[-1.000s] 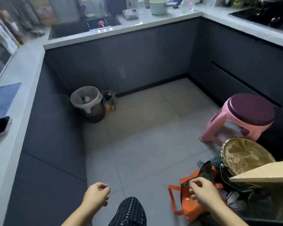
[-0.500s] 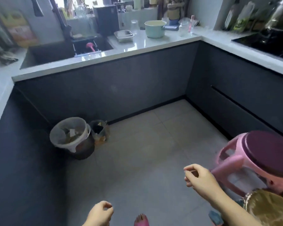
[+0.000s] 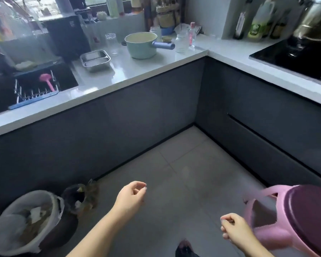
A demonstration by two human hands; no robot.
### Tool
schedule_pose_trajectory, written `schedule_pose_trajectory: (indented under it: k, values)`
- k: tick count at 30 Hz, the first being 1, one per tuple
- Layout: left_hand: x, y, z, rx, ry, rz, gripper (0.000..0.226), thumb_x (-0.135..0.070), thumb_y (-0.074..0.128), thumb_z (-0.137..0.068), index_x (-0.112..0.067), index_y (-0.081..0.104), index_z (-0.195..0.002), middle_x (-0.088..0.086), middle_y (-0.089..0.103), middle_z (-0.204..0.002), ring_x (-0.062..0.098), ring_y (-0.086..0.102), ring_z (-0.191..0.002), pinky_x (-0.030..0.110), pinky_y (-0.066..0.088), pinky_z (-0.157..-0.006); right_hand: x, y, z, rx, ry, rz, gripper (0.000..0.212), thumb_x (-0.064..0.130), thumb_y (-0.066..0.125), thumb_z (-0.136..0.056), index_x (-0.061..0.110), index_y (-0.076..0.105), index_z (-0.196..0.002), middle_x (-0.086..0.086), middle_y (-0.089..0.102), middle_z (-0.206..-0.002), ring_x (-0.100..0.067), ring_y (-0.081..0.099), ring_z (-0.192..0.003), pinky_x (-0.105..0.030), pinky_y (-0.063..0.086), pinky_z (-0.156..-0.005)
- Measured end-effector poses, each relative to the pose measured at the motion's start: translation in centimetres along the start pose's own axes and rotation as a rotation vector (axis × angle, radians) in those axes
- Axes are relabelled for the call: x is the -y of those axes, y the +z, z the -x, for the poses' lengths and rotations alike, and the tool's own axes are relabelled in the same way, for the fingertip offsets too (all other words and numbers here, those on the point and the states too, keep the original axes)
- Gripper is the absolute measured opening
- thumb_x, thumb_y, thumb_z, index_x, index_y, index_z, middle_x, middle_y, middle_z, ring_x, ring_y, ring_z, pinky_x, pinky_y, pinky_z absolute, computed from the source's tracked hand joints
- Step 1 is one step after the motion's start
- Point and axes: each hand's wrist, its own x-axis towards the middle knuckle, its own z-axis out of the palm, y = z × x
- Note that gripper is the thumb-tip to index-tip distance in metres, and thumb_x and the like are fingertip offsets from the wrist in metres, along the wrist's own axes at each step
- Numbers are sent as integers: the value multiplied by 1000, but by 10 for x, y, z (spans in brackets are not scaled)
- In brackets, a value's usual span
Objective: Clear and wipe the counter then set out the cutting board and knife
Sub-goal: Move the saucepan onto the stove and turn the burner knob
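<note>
The white counter (image 3: 152,68) runs along the far side and turns the corner to the right. On it stand a mint saucepan (image 3: 142,45) with a blue handle, a steel tray (image 3: 95,59), a clear glass (image 3: 111,41) and a small jar (image 3: 181,42). My left hand (image 3: 131,196) hangs over the floor, fingers loosely curled, holding nothing. My right hand (image 3: 233,231) is low at the right beside the stool, fingers loosely curled and empty. No cutting board or knife is visible.
A pink stool (image 3: 295,219) with a purple seat stands at the lower right. A lined bin (image 3: 28,221) and a small bag (image 3: 80,197) sit on the floor at the left. The sink (image 3: 32,86) holds a rack and a pink utensil. A black hob (image 3: 296,56) lies at the right.
My view has lifted from the floor toward the counter. The orange bag and round lid have dropped out of view. Both hands stay empty; the left has risen forward.
</note>
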Motion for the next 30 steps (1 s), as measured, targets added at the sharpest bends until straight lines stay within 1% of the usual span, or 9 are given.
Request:
schedule_pose_trajectory:
  k: [4,6,8,12,16,19,24,28,30]
  values:
    - [-44,-11,-64,-52,-49,-40,10,-14,55,-85,-17,64,-88,8,62,-68,21,57,-60,38,51,-75,85,-19,-64,55,-124,47,18,7,57,-82,17,61,-68,1,63,-56,-18,60,-48,-27,48,-59]
    - [-60,-21,-95,-103,-75,-62,9,-12,56,-85,-13,64,-88,11,63,-69,23,57,-60,39,51,-77,137,-27,-96,87,-187,40,15,8,55,-84,16,62,-74,-1,64,-62,-17,61,-53,-26,45,-58]
    - [-72,-32,-124,-140,-112,-91,9,-11,56,-84,-13,65,-88,12,64,-68,22,57,-57,35,49,-71,187,-32,-128,95,-237,23,13,9,53,-85,16,63,-79,-1,65,-65,-16,61,-56,-22,42,-53]
    - [-98,-41,-195,-137,-149,-92,13,-9,58,-83,-20,64,-78,10,64,-63,21,59,-55,36,50,-69,262,-30,-201,97,-293,8,12,12,54,-86,18,63,-81,0,67,-68,-15,63,-58,-22,43,-54]
    - [-141,-33,-282,-120,-128,-25,16,-9,57,-83,-22,63,-76,9,64,-63,21,58,-54,32,43,-63,310,-26,-268,69,-239,-7,12,10,53,-87,15,63,-82,-2,66,-68,-16,62,-57,-23,43,-56]
    - [-185,-17,-333,-68,-100,65,12,-9,56,-84,-17,63,-83,6,62,-62,21,56,-55,32,45,-67,337,-32,-301,73,-175,-26,11,10,55,-86,13,64,-81,-4,67,-67,-17,61,-55,-24,43,-57]
    - [-269,-1,-399,-12,7,114,13,-17,54,-85,-25,63,-89,1,64,-68,14,64,-64,31,50,-71,383,-66,-360,7,-138,-65,12,6,60,-83,11,66,-75,-9,66,-61,-21,59,-50,-27,43,-55]
    - [-324,0,-444,-80,68,188,13,-16,55,-86,-25,64,-89,0,65,-68,13,64,-62,25,48,-63,427,-87,-409,18,-164,-65,11,4,63,-80,9,68,-71,-12,67,-56,-27,61,-51,-36,48,-61]
    - [-342,0,-462,-154,38,273,13,-14,53,-87,-19,64,-91,3,65,-70,16,63,-60,22,47,-55,461,-89,-432,77,-238,-26,11,7,64,-80,12,68,-71,-10,69,-58,-25,64,-52,-35,48,-62]
